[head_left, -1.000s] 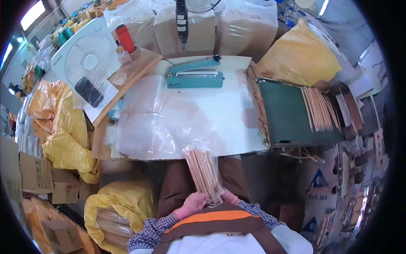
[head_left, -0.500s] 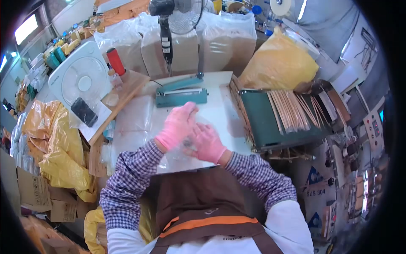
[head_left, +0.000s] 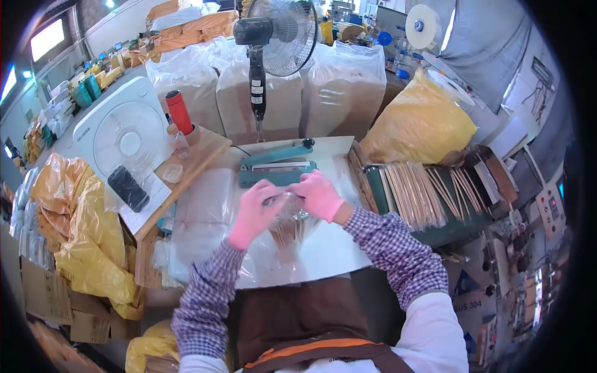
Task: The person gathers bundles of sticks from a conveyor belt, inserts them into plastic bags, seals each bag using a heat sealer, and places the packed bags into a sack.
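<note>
A clear plastic bag [head_left: 288,235] with thin wooden sticks visible inside hangs between my pink-gloved hands, over the white tabletop [head_left: 336,248]. The fingers of my left hand [head_left: 256,208] close on the bag's upper left edge. On the opposite upper corner, my right hand [head_left: 318,196] pinches the film. Just beyond my fingertips lies a teal hand-lever heat sealer [head_left: 277,174], its arm raised. Flat clear plastic bags [head_left: 202,205] are stacked left of my left hand.
Several wooden sticks [head_left: 413,196] lie on a dark green surface at right. A wooden shelf at left carries a phone [head_left: 128,188], a red bottle [head_left: 179,112] and a box fan [head_left: 127,133]. Behind the table stand a black fan [head_left: 258,81], wrapped cartons [head_left: 345,93] and a yellow sack [head_left: 420,121].
My hands were close together over the table and have spread apart, now stretching the bag's upper edge near the sealer. The camera view has tilted upward.
</note>
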